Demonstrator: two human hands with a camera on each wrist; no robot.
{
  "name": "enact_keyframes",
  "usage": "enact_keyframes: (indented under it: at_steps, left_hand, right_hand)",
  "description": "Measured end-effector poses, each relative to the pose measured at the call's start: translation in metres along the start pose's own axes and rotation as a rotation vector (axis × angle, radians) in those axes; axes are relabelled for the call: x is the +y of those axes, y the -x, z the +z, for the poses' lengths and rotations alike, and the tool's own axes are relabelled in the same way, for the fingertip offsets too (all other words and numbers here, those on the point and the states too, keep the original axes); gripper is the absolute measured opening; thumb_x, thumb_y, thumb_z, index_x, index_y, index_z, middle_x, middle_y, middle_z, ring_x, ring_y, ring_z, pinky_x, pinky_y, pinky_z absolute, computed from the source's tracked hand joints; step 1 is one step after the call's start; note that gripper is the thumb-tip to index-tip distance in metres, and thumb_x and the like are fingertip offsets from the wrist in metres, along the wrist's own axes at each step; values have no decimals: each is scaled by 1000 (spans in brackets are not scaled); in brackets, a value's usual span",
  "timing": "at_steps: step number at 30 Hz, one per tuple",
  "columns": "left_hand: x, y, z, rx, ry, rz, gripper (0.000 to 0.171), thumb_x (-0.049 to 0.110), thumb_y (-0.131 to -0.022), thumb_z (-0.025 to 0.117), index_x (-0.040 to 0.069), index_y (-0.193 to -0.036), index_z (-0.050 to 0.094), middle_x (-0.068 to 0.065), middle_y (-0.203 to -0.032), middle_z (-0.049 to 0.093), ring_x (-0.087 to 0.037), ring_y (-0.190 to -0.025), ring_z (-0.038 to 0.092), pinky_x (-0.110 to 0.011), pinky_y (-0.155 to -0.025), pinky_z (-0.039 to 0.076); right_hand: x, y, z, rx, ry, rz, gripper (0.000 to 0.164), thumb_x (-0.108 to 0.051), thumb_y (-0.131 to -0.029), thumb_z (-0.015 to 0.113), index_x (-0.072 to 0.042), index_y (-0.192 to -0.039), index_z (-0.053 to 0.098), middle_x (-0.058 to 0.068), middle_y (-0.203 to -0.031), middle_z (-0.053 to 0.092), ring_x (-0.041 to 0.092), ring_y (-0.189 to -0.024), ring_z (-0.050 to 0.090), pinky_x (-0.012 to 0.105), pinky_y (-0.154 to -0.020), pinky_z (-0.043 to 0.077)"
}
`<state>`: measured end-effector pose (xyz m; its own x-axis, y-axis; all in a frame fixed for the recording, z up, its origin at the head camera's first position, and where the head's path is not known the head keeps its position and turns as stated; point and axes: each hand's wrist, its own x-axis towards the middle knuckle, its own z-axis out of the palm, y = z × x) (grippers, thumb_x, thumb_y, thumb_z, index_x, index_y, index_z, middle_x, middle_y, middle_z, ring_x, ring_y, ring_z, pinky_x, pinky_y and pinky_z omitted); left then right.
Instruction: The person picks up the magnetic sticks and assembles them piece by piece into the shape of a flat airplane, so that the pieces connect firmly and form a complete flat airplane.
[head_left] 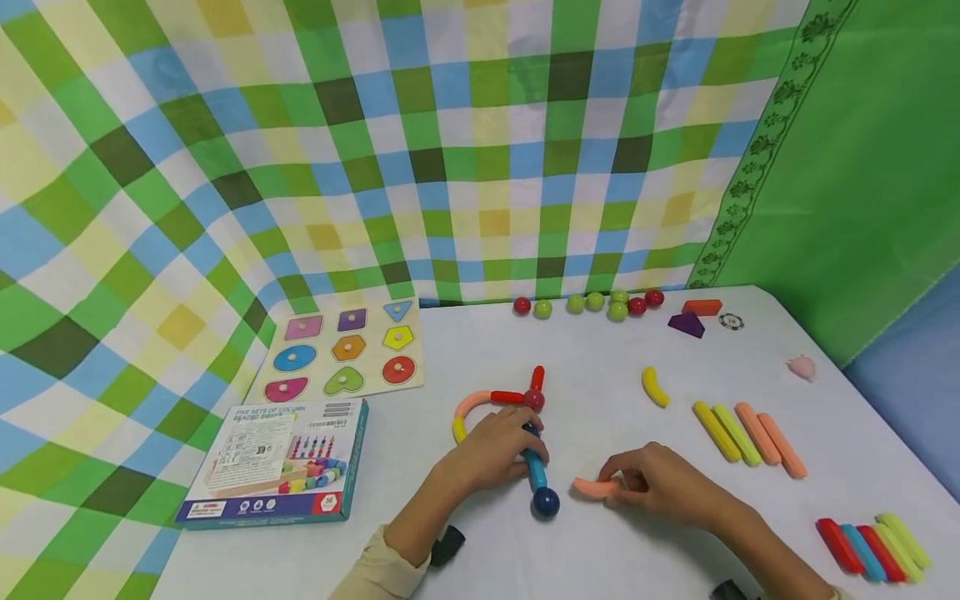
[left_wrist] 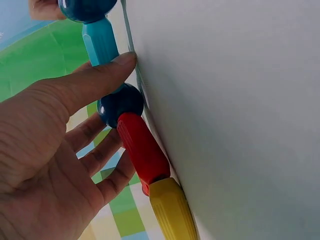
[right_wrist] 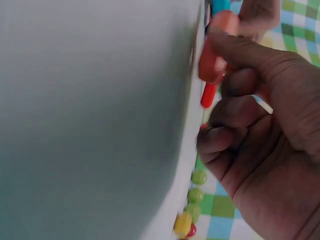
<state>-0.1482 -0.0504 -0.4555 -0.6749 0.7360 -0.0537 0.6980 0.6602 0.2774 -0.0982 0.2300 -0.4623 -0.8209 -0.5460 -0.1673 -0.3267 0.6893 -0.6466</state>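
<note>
My left hand point(head_left: 487, 450) grips a light blue stick point(head_left: 537, 471) between thumb and fingers. A dark blue ball point(head_left: 545, 502) sits on its near end, and a second dark blue ball point(left_wrist: 127, 105) joins its other end, partly under my hand. Beyond that ball, the left wrist view shows a red stick point(left_wrist: 142, 150) and a yellow piece point(left_wrist: 172, 210). The joined shape continues as a curved salmon piece point(head_left: 474, 402), a red stick point(head_left: 507, 397) and a dark red ball point(head_left: 533, 400). To the right, my right hand point(head_left: 652, 483) pinches a curved salmon piece point(head_left: 592, 488) by one end.
A puzzle board point(head_left: 375, 382) and a toy box point(head_left: 341, 467) lie at left. Green and red balls point(head_left: 595, 302) line the back edge. At right are a yellow curved piece point(head_left: 654, 387), several sticks point(head_left: 716, 431), more sticks point(head_left: 840, 546) and a purple block point(head_left: 687, 324).
</note>
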Motion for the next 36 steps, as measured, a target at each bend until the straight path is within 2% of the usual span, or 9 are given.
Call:
enact_keyframes:
  at_steps: [4, 12, 25, 30, 36]
  left_hand:
    - [1, 1, -1, -7, 8, 2, 23, 31, -81, 76, 38, -102, 71, 7, -124, 51, -12, -119, 42, -34, -92, 44]
    - [4, 1, -3, -21, 0, 16, 21, 30, -82, 75, 37, -102, 71, 7, -125, 52, -13, -119, 43, -33, -91, 44]
    - [7, 1, -3, -61, 75, 55, 19, 26, -83, 75, 36, -100, 72, 8, -123, 54, -10, -115, 44, -26, -87, 43]
    - [8, 1, 0, -67, 86, 74, 20, 25, -83, 75, 37, -99, 72, 8, -122, 54, -9, -114, 44, -24, -87, 42]
    - [8, 1, 1, -63, 74, 81, 20, 24, -83, 74, 36, -99, 72, 8, -123, 54, -10, -114, 44, -24, -87, 42]
  right_hand:
    - [-6, -1, 8, -52, 6, -27, 19, -40, -83, 71, -34, -101, 70, -18, -63, 52, 1, -59, 48, 21, -56, 40]
    - [-18, 2, 19, -64, -1, -135, 19, -40, -85, 69, -33, -102, 69, -21, -69, 54, -2, -62, 48, 19, -56, 40]
    - [-24, 6, 26, -95, 2, -97, 18, -40, -84, 71, -35, -100, 66, -20, -66, 51, -1, -61, 48, 20, -57, 39]
    - [-23, 8, 26, -72, 42, -99, 17, -39, -83, 71, -34, -99, 65, -20, -67, 51, -2, -61, 47, 21, -57, 38]
    - [-22, 8, 23, -57, 60, -61, 19, -38, -83, 72, -34, -100, 65, -20, -69, 52, 0, -65, 48, 23, -61, 37]
